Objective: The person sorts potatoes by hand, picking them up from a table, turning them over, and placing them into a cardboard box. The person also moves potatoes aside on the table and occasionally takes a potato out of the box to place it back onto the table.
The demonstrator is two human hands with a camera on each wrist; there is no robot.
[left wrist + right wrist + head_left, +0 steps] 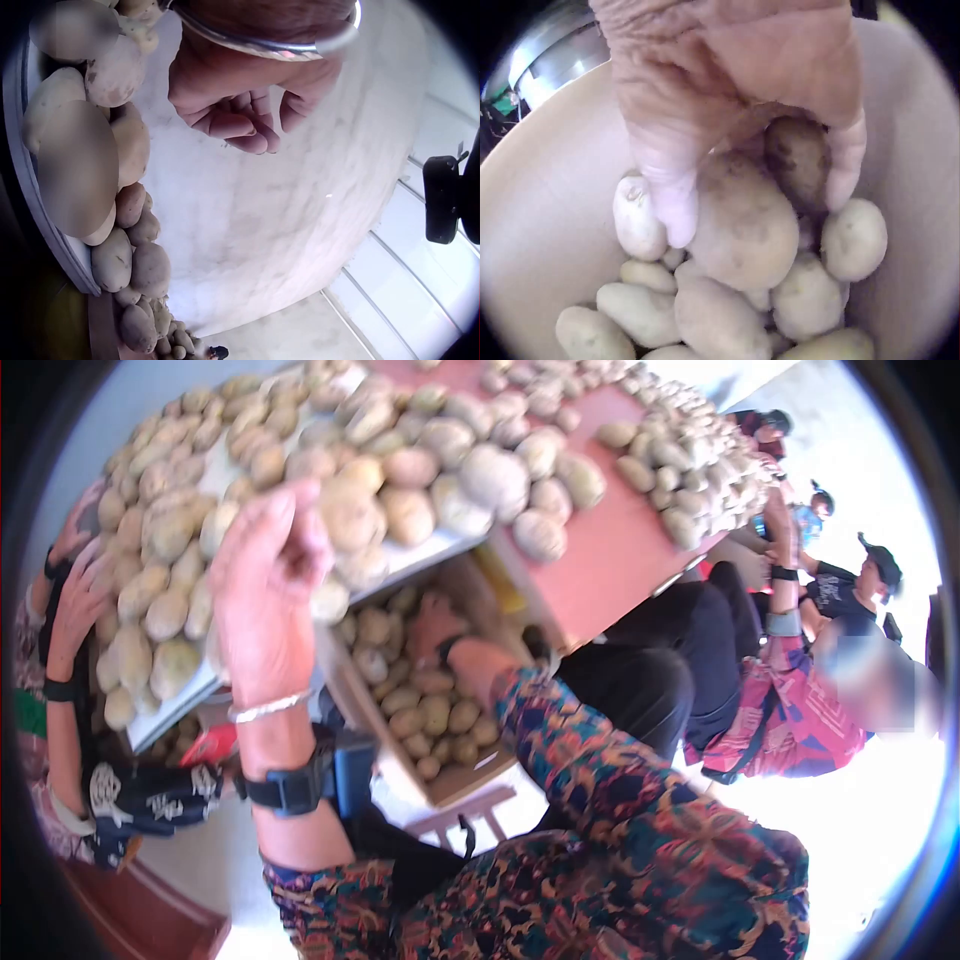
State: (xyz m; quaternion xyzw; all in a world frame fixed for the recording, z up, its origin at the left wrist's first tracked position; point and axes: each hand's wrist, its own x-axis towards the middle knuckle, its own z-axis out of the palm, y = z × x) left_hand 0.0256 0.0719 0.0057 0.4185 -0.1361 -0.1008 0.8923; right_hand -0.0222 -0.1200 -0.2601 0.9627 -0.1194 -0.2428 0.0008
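My right hand (437,628) reaches down into a cardboard box (474,778) of potatoes. In the right wrist view its thumb and fingers curl round a large potato (746,236), and a darker potato (799,157) sits under the palm beside it. Several smaller potatoes (716,319) lie below. My left hand (268,565) is raised in front of the heaped potatoes (409,510) on the table. Its fingers are loosely curled and hold nothing, as the left wrist view shows, with the thumb apart from them.
A reddish board (610,575) adjoins the white tabletop (425,552) and bears another pile of potatoes (690,465). Another person's hands (80,595) are at the heap on the left. A person in a pink patterned top (790,710) sits on the right, with others behind.
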